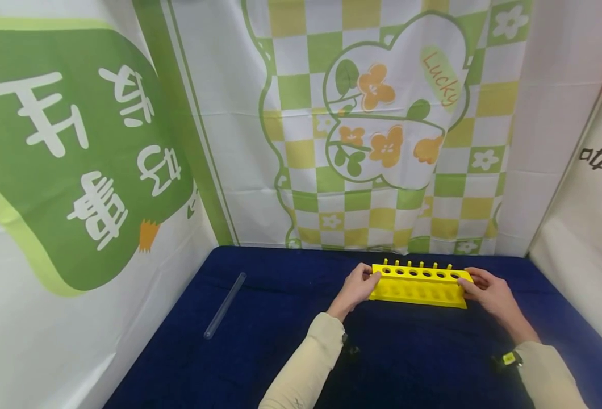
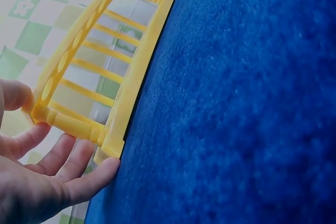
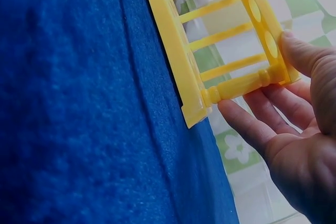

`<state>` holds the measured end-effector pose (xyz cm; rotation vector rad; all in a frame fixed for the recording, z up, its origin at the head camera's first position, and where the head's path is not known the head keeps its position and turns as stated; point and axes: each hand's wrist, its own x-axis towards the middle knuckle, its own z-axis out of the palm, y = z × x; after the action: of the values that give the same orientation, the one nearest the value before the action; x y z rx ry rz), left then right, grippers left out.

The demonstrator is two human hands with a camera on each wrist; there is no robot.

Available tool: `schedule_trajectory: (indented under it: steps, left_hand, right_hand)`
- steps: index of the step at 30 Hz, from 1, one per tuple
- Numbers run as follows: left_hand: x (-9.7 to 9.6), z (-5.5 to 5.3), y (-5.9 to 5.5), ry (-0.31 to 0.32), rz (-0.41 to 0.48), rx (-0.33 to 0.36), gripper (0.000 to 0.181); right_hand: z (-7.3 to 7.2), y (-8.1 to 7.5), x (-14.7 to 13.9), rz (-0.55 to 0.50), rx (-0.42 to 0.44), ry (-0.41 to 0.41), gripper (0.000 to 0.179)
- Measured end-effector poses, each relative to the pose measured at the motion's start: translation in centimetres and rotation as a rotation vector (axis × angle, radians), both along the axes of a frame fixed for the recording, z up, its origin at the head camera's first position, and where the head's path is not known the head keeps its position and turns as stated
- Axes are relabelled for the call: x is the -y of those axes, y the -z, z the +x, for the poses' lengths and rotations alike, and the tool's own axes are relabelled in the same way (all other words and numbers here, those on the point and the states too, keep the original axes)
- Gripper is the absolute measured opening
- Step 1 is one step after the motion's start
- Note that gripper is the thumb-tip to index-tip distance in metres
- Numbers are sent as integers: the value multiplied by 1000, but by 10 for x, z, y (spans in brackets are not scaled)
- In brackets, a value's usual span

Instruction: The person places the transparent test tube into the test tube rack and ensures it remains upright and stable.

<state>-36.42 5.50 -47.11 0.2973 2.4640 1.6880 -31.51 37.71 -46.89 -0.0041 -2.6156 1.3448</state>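
Left fingers [image 2: 94, 180] and right fingers [image 3: 247, 123] grip the yellow rack [image 1: 418, 291] (far cloth edge [image 1: 306, 254] behind).

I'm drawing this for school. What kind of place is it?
Probably a little tabletop booth, not a real laboratory: patterned cloths make walls behind and beside a dark blue tabletop, with a yellow rack and a clear tube there.

The head view looks forward and down from above, far enough back to take in the far edge and both far corners of the blue cloth [image 1: 173, 363]. The wrist views, turned sideways, face that edge from low and close, sharing the yellow rack [image 1: 417, 291] from opposite ends.
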Motion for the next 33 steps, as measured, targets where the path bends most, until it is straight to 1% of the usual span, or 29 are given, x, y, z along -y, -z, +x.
schedule_trajectory:
  steps: [7,10,13,17,25,30,33]
  left_hand:
    - [5,-1,-2,-1,12,14,35]
    - [7,-2,-2,-5,11,18,34]
    - [9,-2,-2,-7,13,17,34]
    - [14,-2,-3,-11,17,17,33]
    - [22,-2,-6,-11,-5,27,34]
    - [26,-2,-6,-17,-5,41,34]
    - [29,-2,-5,-22,-5,37,34]
  right_hand:
    - [-4,1,3,12,1,-1,76]
    - [-4,0,5,2,0,-5,77]
    - [-5,0,7,-6,6,-6,77]
    - [-6,-1,11,7,4,-16,77]
    - [-7,-1,18,20,-6,-27,78]
    - [-9,2,21,25,0,-24,77]
    - [-10,2,24,24,-7,-23,78]
